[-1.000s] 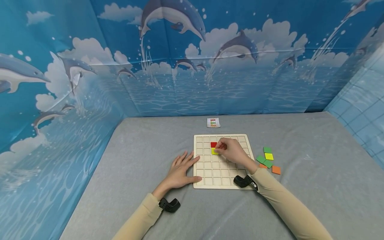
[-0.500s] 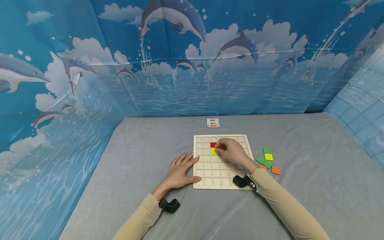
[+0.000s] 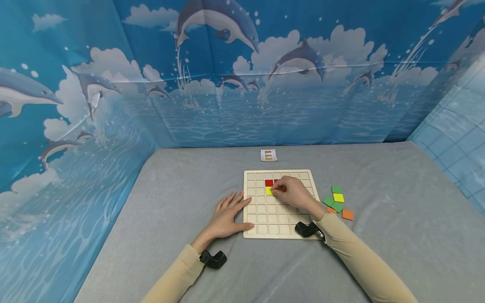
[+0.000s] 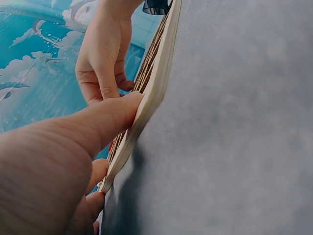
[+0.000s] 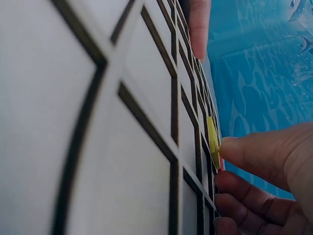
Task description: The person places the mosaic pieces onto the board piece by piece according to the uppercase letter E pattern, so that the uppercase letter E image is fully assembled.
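A wooden grid board [image 3: 261,219] lies on the grey cloth. My left hand [image 3: 223,219] rests at its left edge with spread fingers; in the left wrist view the thumb [image 4: 115,115] presses on the rim. Over the upper middle cells, my right hand [image 3: 291,191] pinches at a yellow square tile [image 3: 268,190] with thumb and curled fingers. The right wrist view shows the thumb tip against that yellow tile [image 5: 213,142], which sits slightly tilted at its cell. Directly above it is a red tile [image 3: 268,183], and a sliver of another red tile [image 3: 276,181] shows beside the fingers.
Right of the board lie loose tiles: several green ones [image 3: 336,189], a yellow one [image 3: 338,197] and two orange ones [image 3: 347,215]. Behind the board sits a small printed pattern card [image 3: 268,155]. A dolphin-print curtain [image 3: 242,105] closes off the back and sides.
My right fingers have shifted slightly at the yellow tile, uncovering part of a second red tile. The left hand stays in place on the board's edge.
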Demonstrator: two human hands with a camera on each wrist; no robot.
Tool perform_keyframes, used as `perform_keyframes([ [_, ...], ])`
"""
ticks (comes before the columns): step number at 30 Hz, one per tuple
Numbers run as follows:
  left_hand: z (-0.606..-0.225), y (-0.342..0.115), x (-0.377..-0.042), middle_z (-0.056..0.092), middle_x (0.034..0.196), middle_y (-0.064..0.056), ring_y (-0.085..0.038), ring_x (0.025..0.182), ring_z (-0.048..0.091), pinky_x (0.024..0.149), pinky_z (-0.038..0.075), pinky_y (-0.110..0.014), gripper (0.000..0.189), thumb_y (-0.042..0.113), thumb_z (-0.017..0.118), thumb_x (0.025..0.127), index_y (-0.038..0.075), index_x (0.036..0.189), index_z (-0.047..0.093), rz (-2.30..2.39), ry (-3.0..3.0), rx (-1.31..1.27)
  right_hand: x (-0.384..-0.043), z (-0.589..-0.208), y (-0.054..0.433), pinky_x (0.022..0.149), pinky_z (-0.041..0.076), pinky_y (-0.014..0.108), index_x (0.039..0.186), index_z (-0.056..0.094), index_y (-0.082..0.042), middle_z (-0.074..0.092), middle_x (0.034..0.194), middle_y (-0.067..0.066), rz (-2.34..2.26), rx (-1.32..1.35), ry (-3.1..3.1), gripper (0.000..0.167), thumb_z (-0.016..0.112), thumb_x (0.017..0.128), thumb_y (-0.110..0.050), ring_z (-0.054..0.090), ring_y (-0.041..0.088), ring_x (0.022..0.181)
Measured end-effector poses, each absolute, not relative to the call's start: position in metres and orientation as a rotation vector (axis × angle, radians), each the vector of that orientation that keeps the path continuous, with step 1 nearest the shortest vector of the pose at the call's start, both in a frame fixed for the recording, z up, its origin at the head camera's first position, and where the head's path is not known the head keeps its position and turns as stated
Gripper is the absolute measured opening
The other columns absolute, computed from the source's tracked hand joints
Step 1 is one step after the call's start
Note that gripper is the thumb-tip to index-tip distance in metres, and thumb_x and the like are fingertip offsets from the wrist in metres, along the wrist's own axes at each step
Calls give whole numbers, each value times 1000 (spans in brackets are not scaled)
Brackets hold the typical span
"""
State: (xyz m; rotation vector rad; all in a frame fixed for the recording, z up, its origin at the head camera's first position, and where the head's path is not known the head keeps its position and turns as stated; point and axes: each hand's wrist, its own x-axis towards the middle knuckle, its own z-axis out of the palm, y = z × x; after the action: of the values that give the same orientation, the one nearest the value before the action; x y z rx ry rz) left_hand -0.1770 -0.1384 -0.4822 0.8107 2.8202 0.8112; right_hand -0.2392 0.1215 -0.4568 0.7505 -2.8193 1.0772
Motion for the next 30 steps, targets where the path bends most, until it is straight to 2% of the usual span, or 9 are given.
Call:
perform_keyframes([
  [14,-483,-139,-178,17,156,-6,-26,143,3,110,1,-49,76,53,61,87,21,149,34,811,2819,806,-227,-456,148,71,50,34,96,72,-7,64,86,-3,1252,837,-2735,10,69,87,-11,60,14,76],
  [17,-483,-139,-177,16,156,-5,-25,143,3,110,1,-49,76,54,62,87,21,150,33,817,2815,806,-222,-454,162,70,49,34,97,72,-5,64,86,-2,1252,810,-2726,11,69,87,-9,60,15,76],
  [24,-484,-139,-178,16,156,-4,-24,143,2,110,1,-49,76,54,62,86,22,150,33,814,2821,803,-211,-444,197,62,45,35,98,71,-7,63,88,0,1172,643,-2848,13,67,91,-17,57,18,76],
  [30,-485,-139,-178,16,156,-4,-24,143,2,111,1,-48,76,53,62,86,22,149,34,822,2819,802,-205,-445,223,60,44,35,99,69,-3,62,88,4,1057,535,-2895,18,71,87,-17,54,19,72],
])
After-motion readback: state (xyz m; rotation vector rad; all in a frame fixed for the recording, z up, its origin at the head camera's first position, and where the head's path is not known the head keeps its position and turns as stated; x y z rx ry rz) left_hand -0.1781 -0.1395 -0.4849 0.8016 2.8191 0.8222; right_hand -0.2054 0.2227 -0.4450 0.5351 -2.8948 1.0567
